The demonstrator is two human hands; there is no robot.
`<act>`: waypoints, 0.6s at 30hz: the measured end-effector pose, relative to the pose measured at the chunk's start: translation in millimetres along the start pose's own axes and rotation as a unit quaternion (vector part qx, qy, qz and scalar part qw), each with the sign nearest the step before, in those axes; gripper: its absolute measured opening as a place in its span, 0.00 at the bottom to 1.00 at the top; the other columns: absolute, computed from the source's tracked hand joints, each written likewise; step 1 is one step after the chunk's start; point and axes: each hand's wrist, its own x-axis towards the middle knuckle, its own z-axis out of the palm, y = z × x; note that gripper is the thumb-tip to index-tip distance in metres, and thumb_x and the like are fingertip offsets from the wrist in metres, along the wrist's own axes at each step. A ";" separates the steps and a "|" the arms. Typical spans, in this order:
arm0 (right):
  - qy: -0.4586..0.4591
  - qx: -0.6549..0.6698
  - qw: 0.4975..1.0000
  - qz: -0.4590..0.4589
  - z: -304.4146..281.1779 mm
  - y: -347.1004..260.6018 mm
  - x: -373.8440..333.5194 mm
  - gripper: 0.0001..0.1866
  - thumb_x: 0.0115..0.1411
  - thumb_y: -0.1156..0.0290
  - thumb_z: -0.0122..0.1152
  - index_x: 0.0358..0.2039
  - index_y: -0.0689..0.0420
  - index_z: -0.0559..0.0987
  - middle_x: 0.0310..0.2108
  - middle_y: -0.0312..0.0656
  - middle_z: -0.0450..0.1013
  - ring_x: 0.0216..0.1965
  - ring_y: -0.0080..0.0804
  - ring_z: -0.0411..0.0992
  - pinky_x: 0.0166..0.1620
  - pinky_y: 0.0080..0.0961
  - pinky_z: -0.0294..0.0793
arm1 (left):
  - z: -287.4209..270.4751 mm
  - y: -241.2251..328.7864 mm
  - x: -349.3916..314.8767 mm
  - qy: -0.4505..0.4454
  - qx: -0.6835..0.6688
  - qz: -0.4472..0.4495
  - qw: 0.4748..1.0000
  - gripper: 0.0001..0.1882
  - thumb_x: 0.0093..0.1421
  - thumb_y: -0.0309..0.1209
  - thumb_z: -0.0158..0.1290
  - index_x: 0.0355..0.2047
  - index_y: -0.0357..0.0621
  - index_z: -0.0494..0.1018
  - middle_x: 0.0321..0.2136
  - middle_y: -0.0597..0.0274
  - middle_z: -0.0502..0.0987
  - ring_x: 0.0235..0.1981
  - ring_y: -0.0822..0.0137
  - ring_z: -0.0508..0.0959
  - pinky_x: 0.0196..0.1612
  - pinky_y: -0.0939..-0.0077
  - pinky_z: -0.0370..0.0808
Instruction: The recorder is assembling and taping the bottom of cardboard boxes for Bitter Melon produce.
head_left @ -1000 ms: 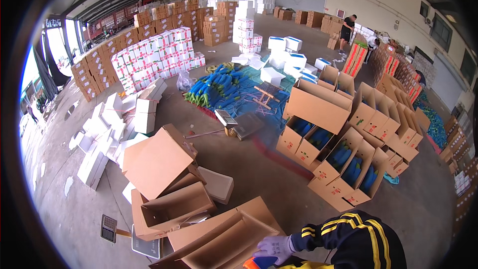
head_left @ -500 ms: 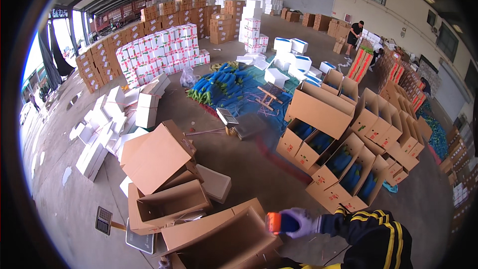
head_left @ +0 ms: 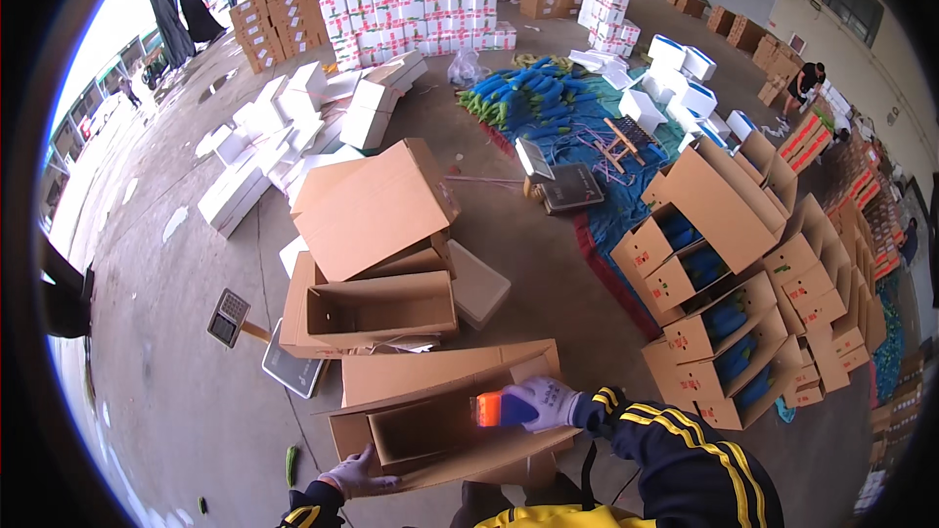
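Observation:
An open, empty cardboard box (head_left: 421, 369) stands right in front of me, its flaps raised. My left hand (head_left: 358, 475), in a pale purple glove, is closed on the box's near left edge, with the thumb up and the fingers along the cardboard. My right hand (head_left: 541, 403), gloved alike, is wrapped around a tape dispenser (head_left: 489, 409) with an orange front and a blue body. It hangs over the right part of the box opening, with the orange end pointing left.
Beyond lie more brown cartons (head_left: 372, 205) and a platform scale (head_left: 291, 372). To the right, open cartons (head_left: 685, 332) hold blue-wrapped green vegetables. A pile of these vegetables (head_left: 528, 98) lies on a blue tarp. White foam boxes (head_left: 264, 137) are scattered at left; a loose green vegetable (head_left: 291, 464) lies nearby.
My view has swung left and down. The right hand has brought the tape dispenser from the box's right end in over its opening. My left hand has come more fully into view on the box edge.

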 end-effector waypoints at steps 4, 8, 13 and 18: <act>0.045 0.023 0.999 -0.008 -0.6 -7.4 -7.9 0.37 0.44 0.59 0.68 0.56 0.52 0.67 0.37 0.49 0.72 0.40 0.51 0.72 0.46 0.44 0.72 | 17.1 20.1 -16.7 -0.055 -0.059 0.082 0.993 0.50 0.52 0.72 0.49 0.64 0.48 0.63 0.47 0.44 0.78 0.54 0.46 0.74 0.57 0.60 0.70; 0.099 0.082 0.992 0.002 -43.7 -59.5 -16.1 0.37 0.42 0.62 0.71 0.55 0.53 0.69 0.42 0.48 0.74 0.42 0.51 0.73 0.47 0.42 0.73 | -6.7 3.9 12.5 -0.112 0.010 0.033 0.993 0.43 0.50 0.73 0.50 0.54 0.55 0.75 0.45 0.53 0.80 0.49 0.50 0.78 0.53 0.60 0.73; 0.152 0.151 0.976 -0.030 -35.9 -98.8 -34.0 0.37 0.39 0.64 0.76 0.52 0.56 0.71 0.41 0.48 0.73 0.40 0.52 0.73 0.46 0.42 0.74 | -6.1 9.7 59.6 -0.013 0.020 0.022 0.999 0.44 0.51 0.72 0.49 0.56 0.52 0.72 0.43 0.49 0.80 0.48 0.49 0.78 0.51 0.59 0.74; 0.071 0.067 0.995 0.030 16.5 -65.5 -52.1 0.39 0.44 0.60 0.69 0.58 0.53 0.67 0.38 0.48 0.73 0.41 0.50 0.72 0.46 0.41 0.73 | -9.2 32.1 56.1 0.124 0.059 0.137 0.981 0.29 0.56 0.56 0.54 0.49 0.49 0.75 0.35 0.54 0.80 0.38 0.51 0.79 0.44 0.59 0.75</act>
